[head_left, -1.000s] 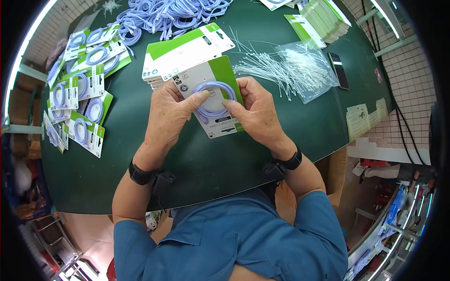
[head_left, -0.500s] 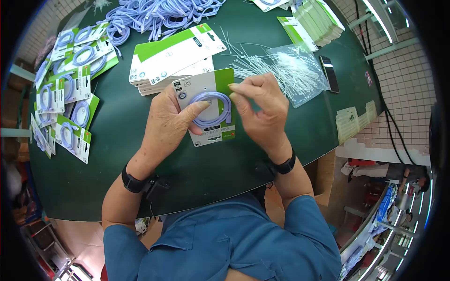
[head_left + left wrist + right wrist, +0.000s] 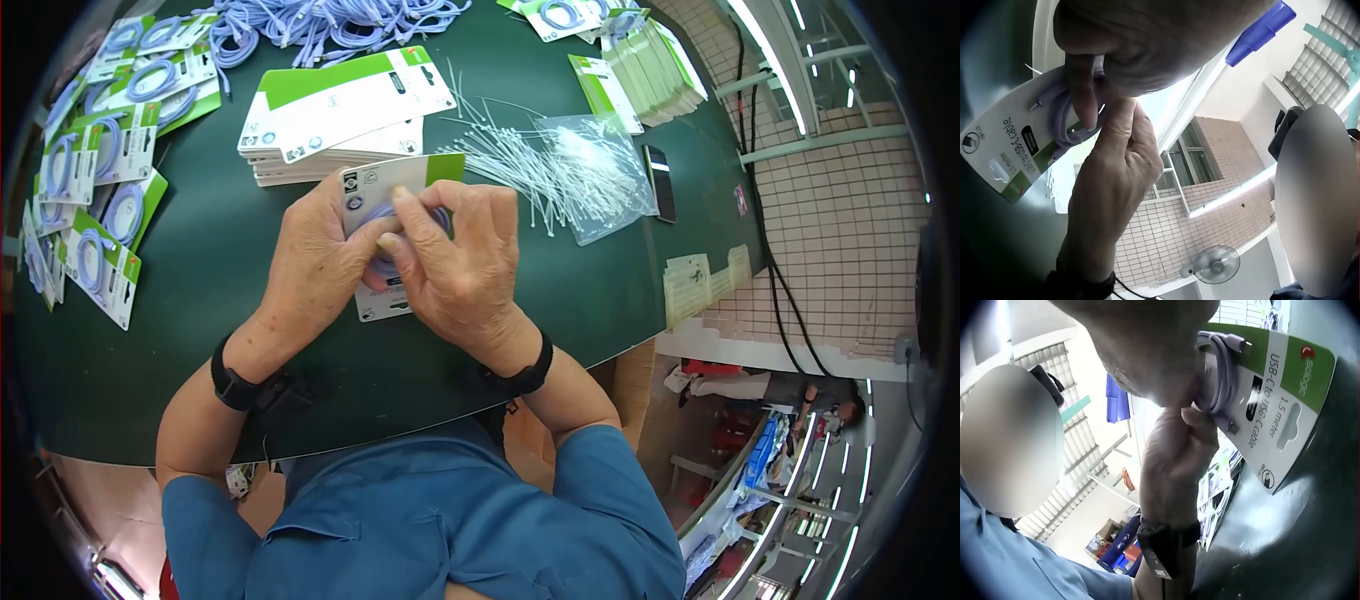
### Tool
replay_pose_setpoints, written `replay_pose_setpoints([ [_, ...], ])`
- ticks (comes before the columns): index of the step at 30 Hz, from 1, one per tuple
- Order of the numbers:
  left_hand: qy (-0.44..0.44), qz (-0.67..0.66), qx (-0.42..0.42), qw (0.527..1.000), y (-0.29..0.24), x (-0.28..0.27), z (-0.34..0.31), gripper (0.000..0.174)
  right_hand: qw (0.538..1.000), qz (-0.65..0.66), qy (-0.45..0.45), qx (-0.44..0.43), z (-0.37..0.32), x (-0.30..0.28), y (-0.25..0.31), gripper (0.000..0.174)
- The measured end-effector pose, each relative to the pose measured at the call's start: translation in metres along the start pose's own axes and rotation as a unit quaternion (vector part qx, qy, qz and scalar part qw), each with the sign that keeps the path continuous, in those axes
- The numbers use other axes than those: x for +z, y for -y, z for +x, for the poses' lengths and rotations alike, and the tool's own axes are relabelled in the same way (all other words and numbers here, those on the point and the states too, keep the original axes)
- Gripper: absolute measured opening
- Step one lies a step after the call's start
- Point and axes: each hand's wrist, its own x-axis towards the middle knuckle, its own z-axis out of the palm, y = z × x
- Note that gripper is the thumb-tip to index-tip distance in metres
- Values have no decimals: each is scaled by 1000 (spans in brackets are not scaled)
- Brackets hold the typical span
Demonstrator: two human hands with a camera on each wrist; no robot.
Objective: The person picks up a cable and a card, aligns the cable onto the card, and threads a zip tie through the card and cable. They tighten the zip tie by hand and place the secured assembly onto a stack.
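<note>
A white-and-green backing card point(image 3: 405, 172), printed "USB-C to USB-C Cable" and "1.5 meter", is held over the table's near half. On its face lies a coiled lilac USB cable point(image 3: 1225, 375), its metal plug ends showing in the wrist views. My left hand point(image 3: 312, 250) grips the card's left edge, thumb across the coil. My right hand point(image 3: 460, 265) reaches over the card's right side, curled, thumb and index finger pinching at the coil near my left thumb. The fingers cover most of the coil in the head view.
Behind the hands stands a stack of backing cards point(image 3: 340, 165). White cable ties point(image 3: 515, 180) spill from a clear bag point(image 3: 610, 205), beside a phone point(image 3: 660, 185). Loose lilac cables point(image 3: 340, 25) pile at the back; carded cables point(image 3: 92, 260) cover the left side.
My right hand first left the coil for the card's right edge, fingertips pinched, then came in over the coil beside my left thumb. My left hand kept its grip on the card.
</note>
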Motion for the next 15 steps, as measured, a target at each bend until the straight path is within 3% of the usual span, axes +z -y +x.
replay_pose_setpoints([
  [3, 10, 65, 136, 988, 14, 3, 3, 27, 996, 68, 5, -51, -3, -3, 3, 42],
  [6, 21, -67, 102, 992, 14, 11, 5, 27, 978, 145, -75, -128, 2, -2, 4, 44],
  [8, 13, -98, 81, 992, 4, -2, 3, 27, 984, 123, -95, -90, 9, -13, -11, 35],
  [11, 60, -65, -36, 995, -10, -15, 4, 29, 985, 82, -131, 71, 12, -11, -57, 15],
  [13, 57, -65, -26, 996, -13, -15, 4, 30, 979, 78, -22, 189, 0, -14, -86, 14],
  [15, 65, -105, -2, 992, -13, -11, 4, 32, 977, 48, 9, 208, -16, -8, -108, 15],
])
